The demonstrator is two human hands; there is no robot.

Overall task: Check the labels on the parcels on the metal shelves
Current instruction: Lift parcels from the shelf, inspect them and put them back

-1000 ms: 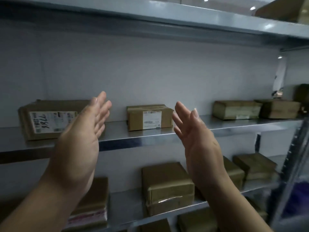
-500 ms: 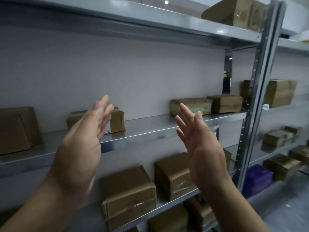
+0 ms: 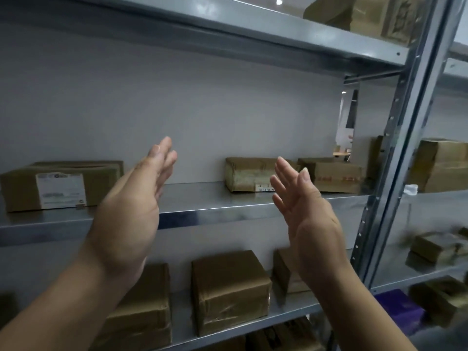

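My left hand (image 3: 126, 219) and right hand (image 3: 306, 219) hover apart with fingers straight, palms facing, holding nothing, before the metal shelf (image 3: 202, 214), where a labelled parcel (image 3: 22, 188) sits at left and a taped parcel (image 3: 248, 173) behind my right fingertips.

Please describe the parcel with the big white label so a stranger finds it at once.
Look at the middle metal shelf, at its left end. A wide brown parcel sits there, left of the left hand. Only it shows a large white label in front.
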